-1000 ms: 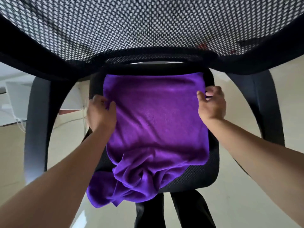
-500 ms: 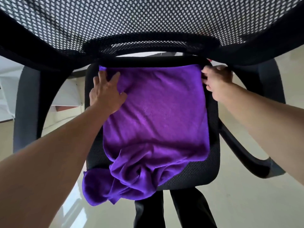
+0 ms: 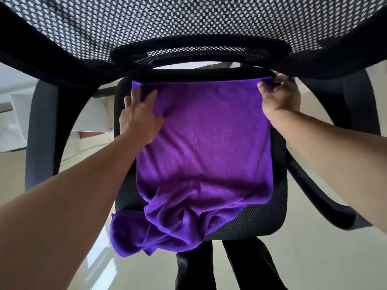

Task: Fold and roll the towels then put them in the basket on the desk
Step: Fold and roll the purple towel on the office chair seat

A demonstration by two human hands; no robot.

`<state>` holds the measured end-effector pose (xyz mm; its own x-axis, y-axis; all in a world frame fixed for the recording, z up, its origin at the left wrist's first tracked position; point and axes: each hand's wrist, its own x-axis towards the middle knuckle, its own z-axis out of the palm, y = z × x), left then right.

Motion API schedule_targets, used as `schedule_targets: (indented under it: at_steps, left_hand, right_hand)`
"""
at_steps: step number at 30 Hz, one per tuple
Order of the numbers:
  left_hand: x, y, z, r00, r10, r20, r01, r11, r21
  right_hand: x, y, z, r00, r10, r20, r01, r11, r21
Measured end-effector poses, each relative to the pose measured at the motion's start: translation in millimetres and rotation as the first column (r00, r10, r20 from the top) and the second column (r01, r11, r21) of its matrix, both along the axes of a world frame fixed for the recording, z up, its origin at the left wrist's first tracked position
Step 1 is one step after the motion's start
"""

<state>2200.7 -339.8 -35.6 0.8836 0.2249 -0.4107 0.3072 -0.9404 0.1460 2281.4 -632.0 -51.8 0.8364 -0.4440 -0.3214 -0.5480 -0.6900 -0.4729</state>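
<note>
The one carrier in view is the black mesh-fabric seat (image 3: 261, 222) of an office chair. It bears one purple plush towel (image 3: 201, 143).

Position of the towel: its far edge lies along the far edge of the seat, below the backrest. The far and middle parts lie flat and cover most of the seat from the left edge to the right edge. The near part is bunched into folds at the near-left corner of the seat and hangs over the near edge toward the floor.

Left hand (image 3: 139, 120): palm down, fingers straight and spread, pressing flat on the towel near the far-left corner of the seat. It grips nothing.

Right hand (image 3: 278, 95): at the far-right corner of the seat, fingers curled, pinching the far-right corner of the towel and holding that edge taut.

Count:
- Towels: one.
- Chairs: one.
- Hands: two, both touching the towel.
- Black curved plastic armrests: two, the left armrest (image 3: 41, 132) beside the left edge of the seat and the right armrest (image 3: 326, 185) beside the right edge.

The black perforated-mesh backrest (image 3: 188, 28) fills the top of the view. The black chair base (image 3: 240, 268) shows below the near edge of the seat.

The chair stands on a glossy cream floor (image 3: 314, 258) that reflects light. White furniture (image 3: 12, 122) stands beyond the left armrest; its kind cannot be told.
</note>
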Motion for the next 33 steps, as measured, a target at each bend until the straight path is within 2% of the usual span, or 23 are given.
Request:
schedule_targets:
  at_steps: [3, 5, 7, 8, 10, 12, 14, 15, 16, 18, 21, 23, 25, 26, 28, 29, 31, 32, 33]
  left_hand:
    - [-28.7, -0.5, 5.4, 0.966, 0.153, 0.207, -0.132, 0.985, -0.113]
    - [-60.5, -4.6, 11.9, 0.904, 0.34, 0.259, -0.291, 0.933, -0.212]
    - [-100.3, -9.3, 21.4, 0.822, 0.505, 0.264, -0.44, 0.857, -0.269]
    - [-120.2, -12.2, 22.1, 0.794, 0.555, 0.249, -0.49, 0.826, -0.279]
    - [-164.2, -13.3, 30.4, 0.763, 0.623, 0.171, -0.571, 0.775, -0.271]
    - [-206.8, -15.8, 32.1, 0.752, 0.659, 0.025, -0.641, 0.739, -0.207]
    - [-241.9, -20.2, 29.8, 0.791, 0.603, -0.106, -0.611, 0.785, -0.1]
    - [-255.2, -22.4, 26.0, 0.834, 0.534, -0.138, -0.547, 0.834, -0.076]
    - [-264.5, -24.5, 21.7, 0.87, 0.471, -0.148, -0.485, 0.871, -0.08]
    - [-275.6, -24.2, 14.8, 0.908, 0.402, -0.122, -0.414, 0.906, -0.092]
    - [-278.8, -16.2, 12.2, 0.959, 0.272, -0.075, -0.278, 0.956, -0.09]
    - [-282.2, -12.3, 10.7, 0.97, 0.16, -0.185, -0.175, 0.982, -0.068]
    - [-289.0, -12.2, 13.6, 0.93, 0.108, -0.352, -0.145, 0.986, -0.082]
    - [-293.9, -12.7, 15.1, 0.911, 0.103, -0.399, -0.17, 0.976, -0.136]
    - [-296.4, -15.3, 17.1, 0.89, 0.169, -0.423, -0.314, 0.9, -0.301]
    - [-295.1, -17.3, 18.7, 0.866, 0.255, -0.43, -0.433, 0.813, -0.39]
    - [-285.6, -22.7, 18.6, 0.776, 0.459, -0.432, -0.63, 0.573, -0.524]
    - [-279.2, -25.2, 17.6, 0.732, 0.524, -0.435, -0.674, 0.468, -0.572]
    - [-273.2, -27.6, 14.9, 0.712, 0.547, -0.44, -0.686, 0.407, -0.603]
  right_hand:
    - [-34.7, -0.3, 5.7, 0.989, 0.147, 0.026, -0.145, 0.987, -0.072]
    - [-73.1, 1.1, 20.5, 0.964, 0.231, 0.129, -0.223, 0.972, -0.072]
    - [-117.2, 2.7, 37.5, 0.932, 0.274, 0.238, -0.29, 0.956, 0.033]
    - [-140.4, 1.9, 39.9, 0.942, 0.248, 0.224, -0.28, 0.953, 0.119]
    - [-188.8, 1.9, 45.7, 0.979, 0.199, 0.034, -0.201, 0.941, 0.274]
    - [-230.1, 2.8, 51.0, 0.953, 0.119, -0.278, -0.004, 0.924, 0.382]
    - [-258.6, 6.3, 58.0, 0.792, 0.069, -0.606, 0.26, 0.86, 0.438]
    - [-270.2, 9.0, 60.8, 0.697, 0.098, -0.711, 0.316, 0.847, 0.426]
    - [-279.0, 12.0, 62.9, 0.644, 0.136, -0.753, 0.318, 0.848, 0.425]
    - [-292.0, 22.3, 59.6, 0.642, 0.167, -0.748, 0.309, 0.836, 0.453]
    - [-303.5, 44.4, 47.8, 0.74, 0.059, -0.67, 0.406, 0.755, 0.514]
    - [-304.1, 54.5, 40.5, 0.771, -0.104, -0.628, 0.523, 0.667, 0.531]
    - [-309.9, 53.5, 37.6, 0.736, -0.259, -0.625, 0.638, 0.573, 0.514]
    - [-313.9, 50.9, 39.4, 0.709, -0.302, -0.638, 0.68, 0.532, 0.504]
    - [-321.4, 46.3, 44.1, 0.664, -0.289, -0.69, 0.72, 0.495, 0.486]
    - [-327.2, 45.2, 45.0, 0.655, -0.253, -0.712, 0.716, 0.51, 0.477]
    - [-331.8, 50.2, 45.2, 0.658, -0.156, -0.737, 0.674, 0.559, 0.483]
    - [-331.0, 56.1, 45.1, 0.668, -0.117, -0.735, 0.65, 0.573, 0.499]
    - [-330.1, 61.6, 41.8, 0.689, -0.095, -0.718, 0.62, 0.59, 0.517]
